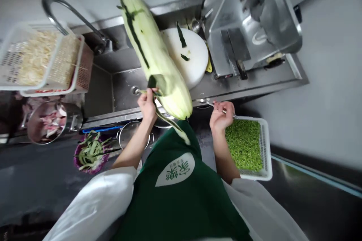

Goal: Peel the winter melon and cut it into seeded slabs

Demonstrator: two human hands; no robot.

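Note:
A large pale green gourd [158, 56], mostly peeled with a few dark green skin strips left, slants from above the sink down to my green apron [175, 196]. My left hand [147, 104] is closed on its lower left side, and a loose strip of peel [166, 120] hangs from there. My right hand [221, 115] is to the right of the gourd's lower end, apart from it. Its fingers are closed round a thin metal peeler [207, 102] whose head points left toward the gourd.
Behind the gourd are a steel sink [121, 83] with a faucet [70, 11], a round white cutting board [195, 56] and a metal slicing machine [249, 19]. A white basket of chopped greens [267, 150] sits right. Sprout baskets [36, 56], a pot [51, 120] and a peel bowl [90, 154] sit left.

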